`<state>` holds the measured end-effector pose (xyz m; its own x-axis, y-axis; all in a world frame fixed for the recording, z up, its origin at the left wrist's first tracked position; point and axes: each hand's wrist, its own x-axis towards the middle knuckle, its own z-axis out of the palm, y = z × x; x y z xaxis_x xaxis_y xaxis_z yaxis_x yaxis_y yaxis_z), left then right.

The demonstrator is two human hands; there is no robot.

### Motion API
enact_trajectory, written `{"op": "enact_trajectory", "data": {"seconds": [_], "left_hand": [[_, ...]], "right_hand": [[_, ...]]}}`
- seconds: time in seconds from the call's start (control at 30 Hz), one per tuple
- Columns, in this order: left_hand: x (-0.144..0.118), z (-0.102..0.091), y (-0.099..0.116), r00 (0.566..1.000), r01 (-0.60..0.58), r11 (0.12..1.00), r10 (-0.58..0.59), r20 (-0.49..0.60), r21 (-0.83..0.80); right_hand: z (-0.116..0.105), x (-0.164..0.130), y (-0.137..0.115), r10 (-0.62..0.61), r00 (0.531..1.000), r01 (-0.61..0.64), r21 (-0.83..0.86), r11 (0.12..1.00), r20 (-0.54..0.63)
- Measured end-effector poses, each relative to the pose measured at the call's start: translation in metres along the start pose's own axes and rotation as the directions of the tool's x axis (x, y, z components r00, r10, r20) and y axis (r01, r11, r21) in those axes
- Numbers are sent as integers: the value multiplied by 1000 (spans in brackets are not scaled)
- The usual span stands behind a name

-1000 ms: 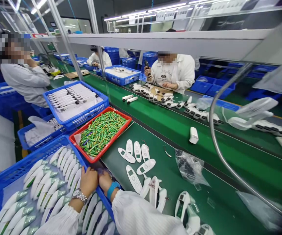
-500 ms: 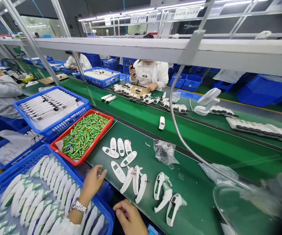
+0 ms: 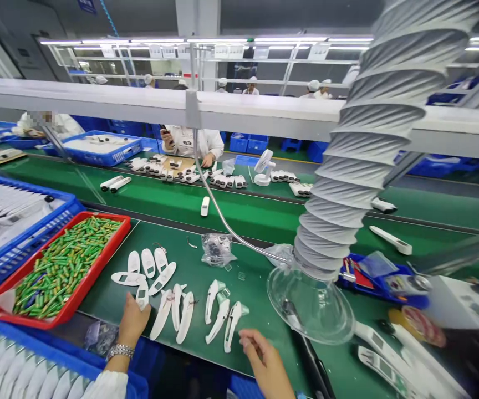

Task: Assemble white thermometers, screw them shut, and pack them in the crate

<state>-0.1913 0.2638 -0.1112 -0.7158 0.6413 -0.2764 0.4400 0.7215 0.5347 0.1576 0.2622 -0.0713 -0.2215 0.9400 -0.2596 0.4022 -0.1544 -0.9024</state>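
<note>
My left hand (image 3: 134, 320) is closed at the fingertips on the lower end of a white oval cover (image 3: 142, 292) with a small window. Several similar white covers (image 3: 148, 264) lie just beyond it on the green bench. To its right are white curved handle shells (image 3: 185, 317) with thin wires. My right hand (image 3: 265, 360) is open, its fingers loosely bent, and nothing is seen in it. It hovers near the closest of three white-and-pale-green gun-shaped housings (image 3: 233, 327), apart from it.
A red tray (image 3: 98, 260) of green batteries and blue crates (image 3: 67, 202) stand at left. A clear suction hood (image 3: 279, 302) on a grey ribbed duct (image 3: 339, 166) hangs at right, above a black-handled tool (image 3: 312, 360). A plastic bag (image 3: 218, 249) lies mid-bench. A co-worker (image 3: 193, 144) sits opposite.
The view has swung right, bringing the duct and hood into sight. My left hand has gone from beside the crate to a white cover. My right hand has moved right, near the housings.
</note>
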Motion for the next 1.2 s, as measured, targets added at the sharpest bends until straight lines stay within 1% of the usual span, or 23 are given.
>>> {"op": "enact_trajectory", "data": {"seconds": [0.07, 0.13, 0.2, 0.27, 0.33, 0.4, 0.47, 0.5, 0.57, 0.67, 0.77, 0.87, 0.93, 1.07, 1.13, 1.2], "left_hand": [[5, -4, -1, 997, 73, 991, -68, 46, -116], [5, -9, -1, 985, 158, 954, -134, 112, -256], [1, -16, 1, 972, 217, 889, -159, 173, -404], [-8, -25, 3, 968, 238, 815, -150, 203, -529], [-21, -36, 4, 964, 254, 720, -138, 225, -646], [-35, -46, 4, 952, 302, 582, -142, 271, -755], [-50, -53, 4, 929, 369, 445, -169, 329, -816], [-57, -56, 5, 918, 396, 401, -184, 351, -826], [-70, -59, 7, 904, 428, 374, -195, 381, -823], [-85, -58, 14, 884, 467, 343, -149, 444, -815], [-92, -52, 25, 859, 507, 295, -100, 501, -810], [-96, -44, 38, 842, 534, 265, -82, 533, -803], [-99, -38, 47, 824, 557, 270, -55, 564, -786], [-109, -25, 65, 786, 575, 287, 64, 614, -766], [-115, -19, 74, 779, 576, 294, 82, 621, -762], [-123, -14, 84, 778, 584, 295, 65, 625, -757]], "right_hand": [[-6, 20, 4, -4, 997, 2, -28, 1000, -73], [-8, 48, 7, -10, 991, -1, -86, 996, -137], [-7, 78, 10, -16, 981, -19, -174, 984, -195], [-6, 106, 11, -22, 970, -49, -281, 959, -243], [-4, 128, 11, -20, 961, -90, -382, 920, -275], [-2, 143, 9, -7, 956, -136, -465, 875, -292], [1, 152, 5, 13, 953, -179, -531, 828, -301], [2, 156, 3, 24, 952, -198, -559, 805, -304], [3, 162, -1, 46, 951, -231, -606, 761, -305], [4, 168, -6, 75, 954, -256, -657, 709, -290], [3, 170, -10, 89, 960, -254, -690, 678, -266], [2, 168, -12, 93, 965, -244, -706, 665, -245], [2, 166, -13, 89, 969, -231, -708, 667, -232], [0, 160, -17, 55, 977, -184, -683, 707, -206], [-1, 154, -23, 13, 983, -132, -649, 749, -185], [1, 142, -36, -55, 987, -44, -595, 802, -148]]}}
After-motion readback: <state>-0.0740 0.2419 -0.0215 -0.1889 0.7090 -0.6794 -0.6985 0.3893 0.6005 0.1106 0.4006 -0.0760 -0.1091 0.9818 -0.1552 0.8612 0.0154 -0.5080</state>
